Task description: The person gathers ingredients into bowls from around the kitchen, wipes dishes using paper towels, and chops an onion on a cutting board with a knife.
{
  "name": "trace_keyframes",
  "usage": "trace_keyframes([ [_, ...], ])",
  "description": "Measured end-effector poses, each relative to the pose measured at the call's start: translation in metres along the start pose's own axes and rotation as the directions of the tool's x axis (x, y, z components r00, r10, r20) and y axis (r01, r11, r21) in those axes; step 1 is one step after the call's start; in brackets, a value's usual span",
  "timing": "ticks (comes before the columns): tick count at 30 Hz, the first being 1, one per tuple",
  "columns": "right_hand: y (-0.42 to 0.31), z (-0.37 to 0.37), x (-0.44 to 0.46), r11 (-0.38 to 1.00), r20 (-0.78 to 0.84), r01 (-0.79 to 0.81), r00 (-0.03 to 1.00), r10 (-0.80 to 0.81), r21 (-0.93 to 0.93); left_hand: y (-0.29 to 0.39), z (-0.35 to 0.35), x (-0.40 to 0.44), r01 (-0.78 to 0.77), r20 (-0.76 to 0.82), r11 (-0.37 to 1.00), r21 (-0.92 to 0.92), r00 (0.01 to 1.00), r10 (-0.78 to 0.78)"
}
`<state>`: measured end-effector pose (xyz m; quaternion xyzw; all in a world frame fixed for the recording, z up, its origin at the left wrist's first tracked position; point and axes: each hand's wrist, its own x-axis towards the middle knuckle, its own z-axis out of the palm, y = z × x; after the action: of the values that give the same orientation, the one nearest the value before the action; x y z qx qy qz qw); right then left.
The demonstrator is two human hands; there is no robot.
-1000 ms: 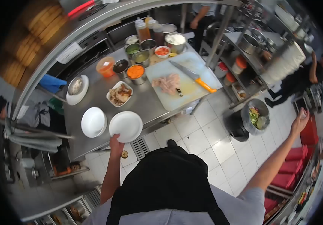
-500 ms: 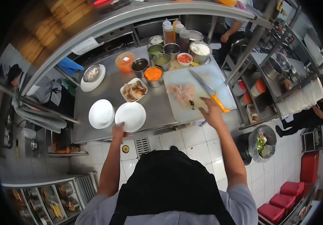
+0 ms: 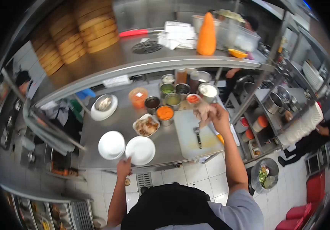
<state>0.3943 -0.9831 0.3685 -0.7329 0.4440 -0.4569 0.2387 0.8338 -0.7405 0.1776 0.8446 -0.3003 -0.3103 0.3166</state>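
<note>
My right hand is raised over the white cutting board, its fingers closed on a floppy piece of pale raw meat that looks like chicken. On the board lies a peeler with a dark handle. The yellow-handled knife is mostly hidden behind my right forearm. My left hand pinches the near rim of a white plate at the counter's front edge. Beside that plate stands a white bowl. Behind it, a white dish holds browned cooked pieces.
Metal containers of orange slices, green sauce and white food line the counter's back. A steel shelf crosses above, carrying bamboo steamers and an orange bottle. A waste bin stands at right; people work nearby.
My right hand has picked up the raw meat from the board and lifted it away, baring the peeler. My left hand stays at the plate's rim. The view has tilted up, showing more shelf.
</note>
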Motion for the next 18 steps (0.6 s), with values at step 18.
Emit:
trace_keyframes([
  [18, -0.122, 0.021, 0.001, 0.962, -0.091, 0.167, 0.984, -0.150, 0.217, 0.066, -0.073, -0.091, -0.313, 0.055, 0.797, -0.517, 0.917, 0.396],
])
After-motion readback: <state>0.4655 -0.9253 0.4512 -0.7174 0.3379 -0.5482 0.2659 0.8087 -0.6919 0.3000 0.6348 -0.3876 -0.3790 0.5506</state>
